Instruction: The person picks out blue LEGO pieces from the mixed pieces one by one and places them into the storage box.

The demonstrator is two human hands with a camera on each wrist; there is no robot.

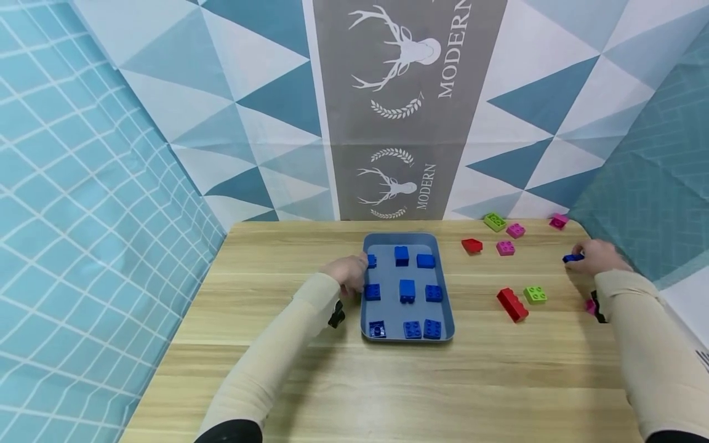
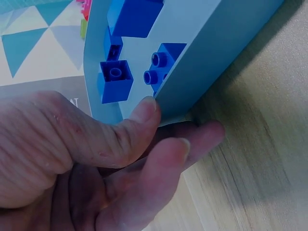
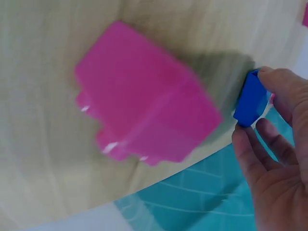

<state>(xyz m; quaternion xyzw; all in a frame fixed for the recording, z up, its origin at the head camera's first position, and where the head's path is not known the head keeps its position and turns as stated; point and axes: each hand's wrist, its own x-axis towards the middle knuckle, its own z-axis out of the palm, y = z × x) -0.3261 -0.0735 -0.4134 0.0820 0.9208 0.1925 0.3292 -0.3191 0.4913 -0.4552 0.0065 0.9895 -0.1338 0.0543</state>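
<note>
A blue-grey tray [image 1: 388, 314] holds several blue toy bricks [image 1: 407, 289], spread out in rows. My left hand [image 1: 348, 272] grips the tray's left rim; the left wrist view shows the thumb [image 2: 144, 111] over the wall and the fingers outside. At the far right of the table, my right hand [image 1: 598, 257] pinches a blue brick [image 3: 251, 100] between thumb and fingertips, just over the wood. A pink brick [image 3: 144, 96] lies close under the right wrist, large in that wrist's view.
Right of the tray lie a long red brick [image 1: 512, 305], a lime green brick [image 1: 535, 295] and a smaller red piece [image 1: 472, 246]. Farther back are another green brick [image 1: 495, 221] and several pink bricks [image 1: 516, 231]. Patterned cloth [image 1: 388, 111] hangs behind the wooden table [image 1: 310, 381].
</note>
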